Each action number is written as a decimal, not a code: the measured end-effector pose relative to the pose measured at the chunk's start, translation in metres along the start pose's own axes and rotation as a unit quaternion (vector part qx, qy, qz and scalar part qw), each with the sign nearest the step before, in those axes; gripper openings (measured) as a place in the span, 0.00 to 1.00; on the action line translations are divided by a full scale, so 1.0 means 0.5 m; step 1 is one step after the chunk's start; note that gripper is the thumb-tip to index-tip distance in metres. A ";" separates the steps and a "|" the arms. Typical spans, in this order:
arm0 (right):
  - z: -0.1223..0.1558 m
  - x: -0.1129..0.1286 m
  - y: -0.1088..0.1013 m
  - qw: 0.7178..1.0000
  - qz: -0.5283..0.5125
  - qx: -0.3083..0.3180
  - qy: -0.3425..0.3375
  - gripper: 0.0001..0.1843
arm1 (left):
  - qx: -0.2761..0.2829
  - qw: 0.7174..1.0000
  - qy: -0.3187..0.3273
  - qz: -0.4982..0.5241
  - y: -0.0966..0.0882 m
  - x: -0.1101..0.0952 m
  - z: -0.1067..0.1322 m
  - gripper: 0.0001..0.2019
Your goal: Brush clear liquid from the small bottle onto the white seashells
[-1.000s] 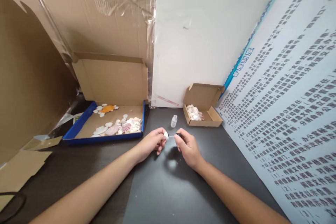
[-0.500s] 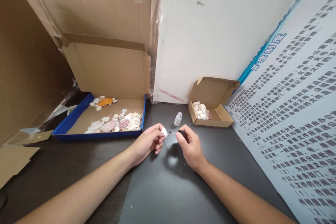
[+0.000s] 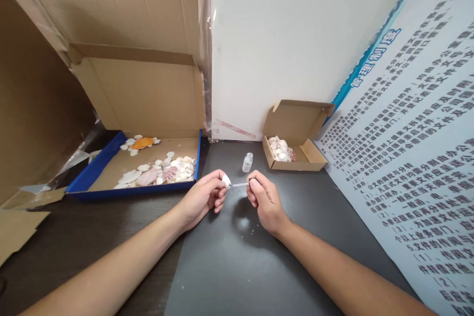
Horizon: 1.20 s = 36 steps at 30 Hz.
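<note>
Between the thumb and fingers of my left hand [image 3: 207, 193] is a small white seashell [image 3: 225, 180]. My right hand [image 3: 267, 202] pinches the dark cap of a brush applicator [image 3: 240, 184], whose thin pale stem points left. The stem's tip meets the lower edge of the shell, or lies very close to it. Just behind the hands stands a small clear bottle [image 3: 247, 163], uncapped, with a printed label. My fingers cover most of the cap.
At left, an open blue-edged cardboard box [image 3: 135, 189] holds many shells and an orange shell ringed by small white ones. A smaller open cardboard box [image 3: 296, 164] with shells stands at right. White crumbs dot the dark mat [image 3: 222, 271]. A printed panel [image 3: 418, 158] borders the right.
The applicator's tip has come to the shell's edge, and its pale stem now shows lengthwise between my hands. The whole view has shifted slightly.
</note>
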State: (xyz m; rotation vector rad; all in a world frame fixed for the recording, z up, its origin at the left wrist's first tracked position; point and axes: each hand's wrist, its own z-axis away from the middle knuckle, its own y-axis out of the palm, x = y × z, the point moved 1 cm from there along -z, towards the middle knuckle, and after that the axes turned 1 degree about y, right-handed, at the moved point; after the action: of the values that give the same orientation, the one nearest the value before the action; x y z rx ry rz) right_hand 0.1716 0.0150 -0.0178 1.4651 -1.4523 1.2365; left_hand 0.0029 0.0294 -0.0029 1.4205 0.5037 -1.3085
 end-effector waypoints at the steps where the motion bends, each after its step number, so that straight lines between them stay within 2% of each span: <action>1: 0.001 -0.001 0.000 1.000 -0.006 0.002 -0.002 0.19 | -0.001 1.000 -0.001 -0.002 0.000 0.000 0.000 0.05; 6: 0.000 0.000 0.000 1.000 0.011 0.001 0.001 0.17 | -0.001 1.000 0.000 -0.005 0.002 0.001 -0.001 0.04; 11: -0.002 0.002 0.002 0.999 -0.031 0.006 0.010 0.19 | -0.005 1.000 -0.003 -0.007 0.000 0.003 -0.002 0.04; 15: -0.001 0.003 0.002 1.000 0.009 -0.010 0.013 0.17 | -0.002 1.000 0.000 -0.009 -0.002 0.003 -0.001 0.03; 20: 0.000 0.004 0.001 0.999 -0.035 0.006 0.003 0.18 | -0.003 1.000 -0.001 -0.006 -0.002 0.003 -0.001 0.04; 25: -0.004 0.004 0.003 1.000 0.020 -0.003 0.007 0.17 | -0.005 1.000 0.001 0.001 -0.004 0.005 -0.004 0.04; 31: 0.000 -0.001 0.003 1.000 -0.025 0.001 0.003 0.17 | -0.006 1.000 0.004 0.007 -0.006 0.006 -0.004 0.04; 36: -0.001 0.003 0.005 1.000 0.019 -0.001 0.011 0.17 | -0.003 1.000 0.005 0.007 -0.006 0.007 -0.003 0.04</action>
State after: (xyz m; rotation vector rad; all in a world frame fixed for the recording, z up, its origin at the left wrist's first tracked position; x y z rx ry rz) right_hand 0.1691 0.0147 -0.0165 1.4237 -1.4728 1.2713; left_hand 0.0020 0.0305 -0.0075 1.4237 0.5022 -1.2882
